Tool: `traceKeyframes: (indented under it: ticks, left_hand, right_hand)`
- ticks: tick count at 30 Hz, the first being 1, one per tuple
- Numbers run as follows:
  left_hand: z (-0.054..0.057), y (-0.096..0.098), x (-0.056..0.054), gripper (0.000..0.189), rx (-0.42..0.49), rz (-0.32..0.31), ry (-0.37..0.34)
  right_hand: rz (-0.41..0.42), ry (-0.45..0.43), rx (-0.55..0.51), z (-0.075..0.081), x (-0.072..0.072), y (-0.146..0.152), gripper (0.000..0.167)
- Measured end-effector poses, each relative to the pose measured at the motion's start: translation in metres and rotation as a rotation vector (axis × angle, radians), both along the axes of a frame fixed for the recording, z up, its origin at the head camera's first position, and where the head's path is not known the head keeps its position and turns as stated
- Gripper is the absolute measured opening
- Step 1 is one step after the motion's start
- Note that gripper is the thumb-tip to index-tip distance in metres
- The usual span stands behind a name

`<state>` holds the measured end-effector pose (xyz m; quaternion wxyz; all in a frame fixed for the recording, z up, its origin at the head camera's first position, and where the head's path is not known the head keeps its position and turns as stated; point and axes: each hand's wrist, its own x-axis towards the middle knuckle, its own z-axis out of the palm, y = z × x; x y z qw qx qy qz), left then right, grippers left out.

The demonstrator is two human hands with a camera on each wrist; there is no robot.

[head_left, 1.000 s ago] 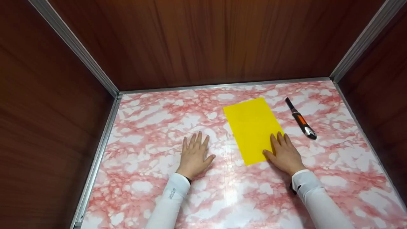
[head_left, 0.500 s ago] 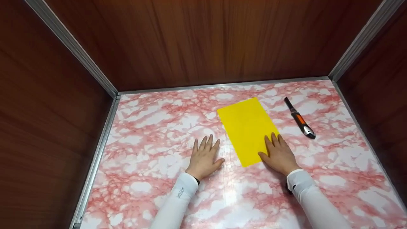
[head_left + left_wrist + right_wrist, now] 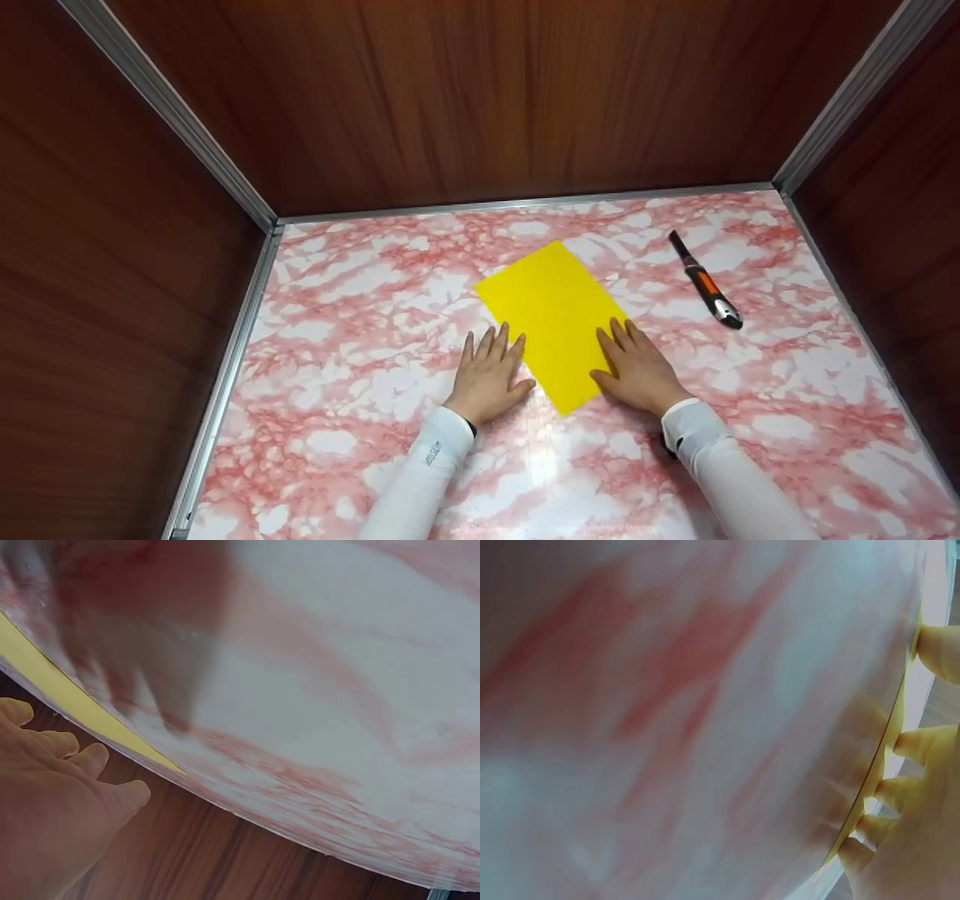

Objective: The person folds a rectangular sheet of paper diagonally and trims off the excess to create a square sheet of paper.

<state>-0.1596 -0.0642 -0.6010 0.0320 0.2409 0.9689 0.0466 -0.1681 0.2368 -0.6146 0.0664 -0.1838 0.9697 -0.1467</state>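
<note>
A yellow sheet of paper (image 3: 551, 315) lies tilted on the table, its far end turned to the left. My right hand (image 3: 641, 371) rests with spread, straight fingers on the sheet's right edge near its lower corner. In the right wrist view the fingertips of the right hand (image 3: 907, 802) touch the yellow edge. My left hand (image 3: 489, 375), fingers also straight and spread, lies at the sheet's left side, fingertips right at that edge. The left wrist view has the left hand (image 3: 60, 795) beside a strip of the yellow paper (image 3: 82, 705).
A black, orange and silver knife-like tool (image 3: 707, 281) lies to the right of the sheet. The red-and-white marbled table (image 3: 337, 375) is bounded by metal strips and dark wood panels (image 3: 465, 97) at the back and both sides.
The yellow sheet has slid left and toward me, turning counterclockwise, with my right hand moving along on it. My left hand has moved right to the sheet's left edge.
</note>
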Motion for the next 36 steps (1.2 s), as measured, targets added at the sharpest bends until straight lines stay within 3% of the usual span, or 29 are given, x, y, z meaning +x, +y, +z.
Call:
traceKeyframes:
  ticks: [7, 11, 20, 27, 36]
  left_hand:
    - [-0.006, -0.001, 0.000, 0.080, 0.014, -0.002, -0.034]
    - [-0.010, -0.004, 0.000, 0.081, -0.002, 0.004, -0.056]
    - [-0.015, -0.008, 0.004, 0.085, 0.005, 0.036, -0.110]
    - [-0.019, -0.008, 0.006, 0.086, 0.023, 0.055, -0.099]
    - [-0.018, -0.004, 0.014, 0.086, 0.035, 0.139, -0.083]
  right_hand:
    - [0.124, 0.001, 0.003, 0.000, 0.002, -0.011, 0.072]
    - [0.152, -0.012, 0.019, -0.001, 0.002, -0.016, 0.069]
    - [0.182, -0.071, 0.021, 0.004, 0.001, -0.025, 0.068]
    - [0.176, -0.038, 0.011, 0.004, 0.005, -0.024, 0.068]
    - [0.199, 0.001, -0.005, 0.007, 0.017, -0.016, 0.088]
